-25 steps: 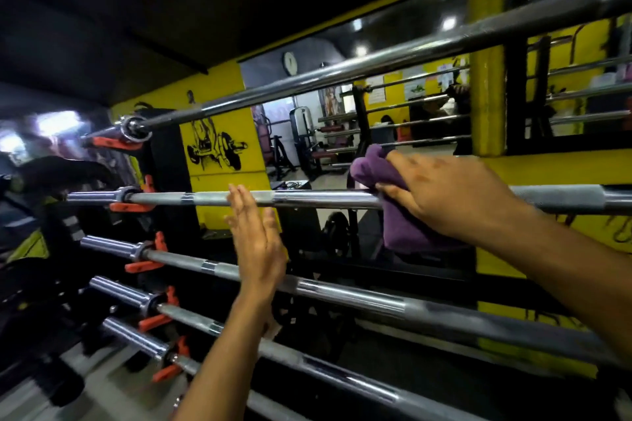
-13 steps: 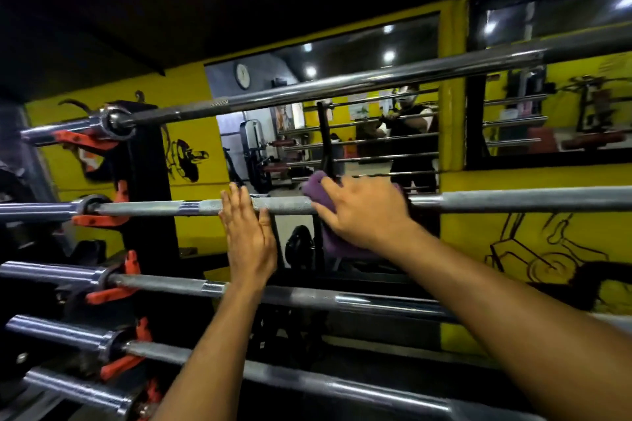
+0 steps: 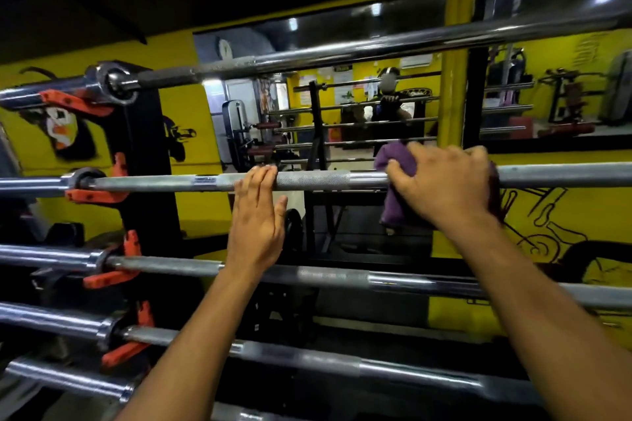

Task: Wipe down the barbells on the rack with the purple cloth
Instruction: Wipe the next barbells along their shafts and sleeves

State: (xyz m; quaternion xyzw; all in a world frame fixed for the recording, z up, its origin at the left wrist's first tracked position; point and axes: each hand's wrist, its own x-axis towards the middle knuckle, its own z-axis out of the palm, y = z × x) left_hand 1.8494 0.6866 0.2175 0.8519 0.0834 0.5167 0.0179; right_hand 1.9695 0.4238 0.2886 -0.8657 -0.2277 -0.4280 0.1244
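Several steel barbells lie level on a black rack [image 3: 147, 161] with orange hooks. My right hand [image 3: 441, 184] grips the purple cloth [image 3: 395, 178], wrapped over the second barbell from the top [image 3: 314, 180] right of its middle. Part of the cloth hangs below the bar. My left hand [image 3: 256, 215] is held flat with straight fingers, its fingertips touching the same bar left of the cloth. The top barbell [image 3: 342, 51] runs above both hands. Lower barbells [image 3: 335, 275] cross under my forearms.
Behind the rack a yellow wall holds a large mirror [image 3: 342, 106] that reflects gym machines and a person. The rack's black upright and orange hooks [image 3: 99, 195] stand at the left. Black drawings mark the yellow wall at the right.
My right hand has slid the cloth to the right along the second bar, away from my left hand. The left hand has stayed at the bar with straight fingers.
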